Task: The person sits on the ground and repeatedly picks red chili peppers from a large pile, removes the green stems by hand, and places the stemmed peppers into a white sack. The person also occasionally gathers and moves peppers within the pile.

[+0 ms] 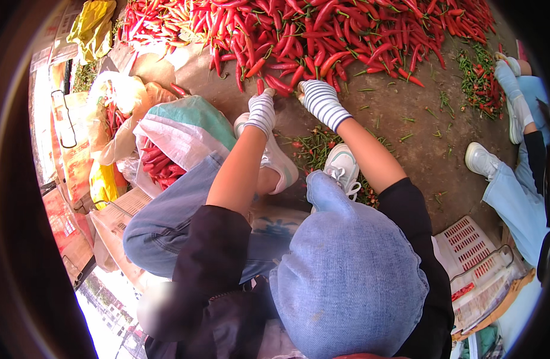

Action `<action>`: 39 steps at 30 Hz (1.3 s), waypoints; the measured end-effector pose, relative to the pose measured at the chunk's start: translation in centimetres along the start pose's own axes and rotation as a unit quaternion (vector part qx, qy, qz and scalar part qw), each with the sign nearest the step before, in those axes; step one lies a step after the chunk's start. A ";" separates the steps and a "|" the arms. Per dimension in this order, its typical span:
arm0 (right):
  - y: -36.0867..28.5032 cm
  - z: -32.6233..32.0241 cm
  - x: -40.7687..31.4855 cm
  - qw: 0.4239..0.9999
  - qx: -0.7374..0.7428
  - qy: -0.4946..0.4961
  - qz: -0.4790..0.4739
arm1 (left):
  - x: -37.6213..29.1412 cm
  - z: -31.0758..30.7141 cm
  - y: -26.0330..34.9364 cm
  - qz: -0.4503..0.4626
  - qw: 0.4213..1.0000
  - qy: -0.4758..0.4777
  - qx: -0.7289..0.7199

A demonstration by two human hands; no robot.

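Note:
My left hand, in a white and grey striped glove with bare fingertips, is closed around a red chili pepper that sticks out past the fingers. Just to its right, my right hand wears a matching glove. Its fingers curl together beside the end of another red pepper, and the glove hides whether they grip it. Both hands are at the near edge of a large heap of red chili peppers spread on the brown ground. Between my shoes lies a pile of green stems with red scraps.
At left stand an open woven sack with red peppers inside and a pale bag. Plastic crates flank me on both sides. At right, another person's legs and gloved hand are beside a second stem pile.

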State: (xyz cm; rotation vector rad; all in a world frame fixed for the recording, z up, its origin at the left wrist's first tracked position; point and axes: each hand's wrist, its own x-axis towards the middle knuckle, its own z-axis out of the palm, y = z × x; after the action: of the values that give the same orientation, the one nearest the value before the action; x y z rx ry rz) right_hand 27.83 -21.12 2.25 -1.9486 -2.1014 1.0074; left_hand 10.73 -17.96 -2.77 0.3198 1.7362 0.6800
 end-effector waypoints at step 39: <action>-0.8 0.1 -4.4 0.998 0.006 -0.062 0.000 | -6.8 2.1 0.1 0.056 0.993 -0.075 0.075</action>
State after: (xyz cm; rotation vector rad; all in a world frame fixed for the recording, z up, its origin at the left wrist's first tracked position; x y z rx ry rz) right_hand 27.90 -25.15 4.15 -1.9271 -2.1529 1.1662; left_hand 14.55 -20.97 2.36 0.5623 1.6380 0.5923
